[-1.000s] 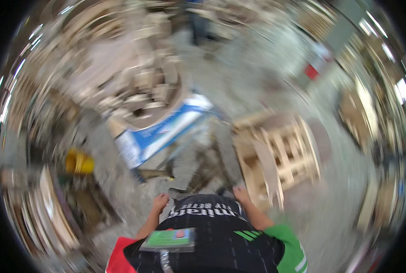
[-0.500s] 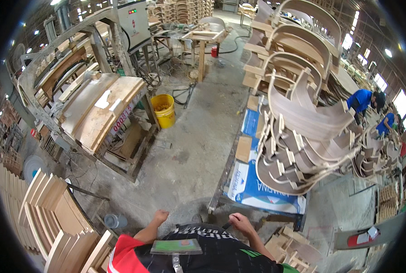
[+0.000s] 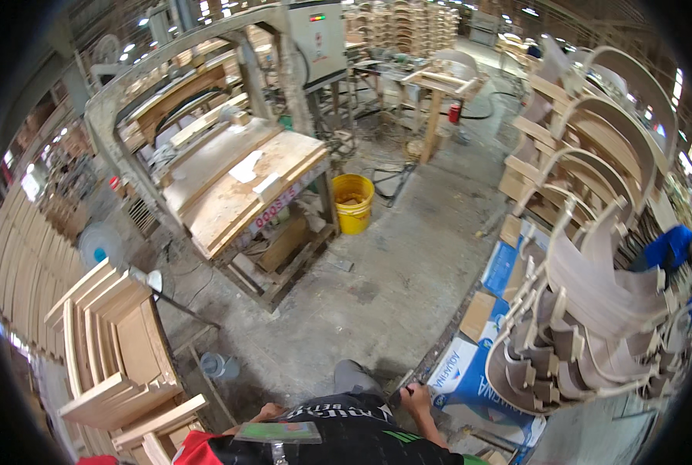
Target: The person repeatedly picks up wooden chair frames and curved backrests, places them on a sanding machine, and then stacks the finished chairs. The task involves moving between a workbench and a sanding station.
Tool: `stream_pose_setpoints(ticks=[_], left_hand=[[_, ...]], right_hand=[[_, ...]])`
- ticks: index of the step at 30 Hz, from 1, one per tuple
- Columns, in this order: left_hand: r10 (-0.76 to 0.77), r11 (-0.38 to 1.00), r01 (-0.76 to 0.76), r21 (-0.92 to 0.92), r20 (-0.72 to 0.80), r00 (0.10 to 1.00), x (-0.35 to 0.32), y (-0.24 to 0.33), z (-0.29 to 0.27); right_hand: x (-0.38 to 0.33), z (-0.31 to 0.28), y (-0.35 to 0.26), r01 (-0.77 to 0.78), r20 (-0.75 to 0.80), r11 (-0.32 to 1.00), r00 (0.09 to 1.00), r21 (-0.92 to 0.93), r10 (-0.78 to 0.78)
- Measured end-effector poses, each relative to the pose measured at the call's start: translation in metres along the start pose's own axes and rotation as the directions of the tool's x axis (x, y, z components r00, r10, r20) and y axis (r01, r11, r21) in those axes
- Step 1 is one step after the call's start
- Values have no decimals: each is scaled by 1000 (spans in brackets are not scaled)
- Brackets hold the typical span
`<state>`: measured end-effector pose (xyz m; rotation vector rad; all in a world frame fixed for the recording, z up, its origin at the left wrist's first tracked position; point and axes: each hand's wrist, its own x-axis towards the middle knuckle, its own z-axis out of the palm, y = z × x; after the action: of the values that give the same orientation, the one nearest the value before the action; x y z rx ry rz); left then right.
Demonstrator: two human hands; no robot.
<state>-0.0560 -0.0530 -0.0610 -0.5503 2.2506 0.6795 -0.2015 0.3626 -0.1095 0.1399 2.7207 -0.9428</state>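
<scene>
My right hand (image 3: 416, 400) is closed round a small dark thing that I cannot make out, just left of the blue-and-white cardboard (image 3: 464, 370). On that cardboard stand nested curved wooden chair backs (image 3: 594, 287), apart from my hand. Low in front of my body is my left hand (image 3: 268, 411), partly hidden by the dark shirt, its fingers not clear. Nearest to it on the left are a grey bucket (image 3: 220, 366) and a stack of wooden frames (image 3: 141, 341). My grey trouser leg (image 3: 355, 377) shows between the hands.
A press-like machine (image 3: 245, 174) with a wooden bed stands ahead on the left, a yellow bucket (image 3: 353, 203) beside it. The concrete floor (image 3: 377, 287) runs ahead between machine and stacks. A small wooden table (image 3: 443, 81) stands farther off. At right is a person in blue (image 3: 667, 249).
My view has turned left, so the machine, bucket and stacks sit farther right. My left hand has dropped back towards my body. My trouser leg has come into plainer view.
</scene>
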Motion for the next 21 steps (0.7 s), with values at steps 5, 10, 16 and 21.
stream_pose_setpoints(ticks=[5,10,16,21], left_hand=[[-88,989,87,119,-4,996,23,-9,-16],[-112,982,76,-171,-208,972,75,44,-114],[-330,710,-257,-655,-632,701,71,53,-161],[-686,553,-279,-785,-619,383,2,30,-131]], right_hand=[[9,-16,-28,-80,236,995,968,-52,90],[87,3,-13,182,357,970,927,-160,-115],[226,15,-130,518,644,815,722,-260,-254],[356,32,-260,764,657,593,586,-253,-475]])
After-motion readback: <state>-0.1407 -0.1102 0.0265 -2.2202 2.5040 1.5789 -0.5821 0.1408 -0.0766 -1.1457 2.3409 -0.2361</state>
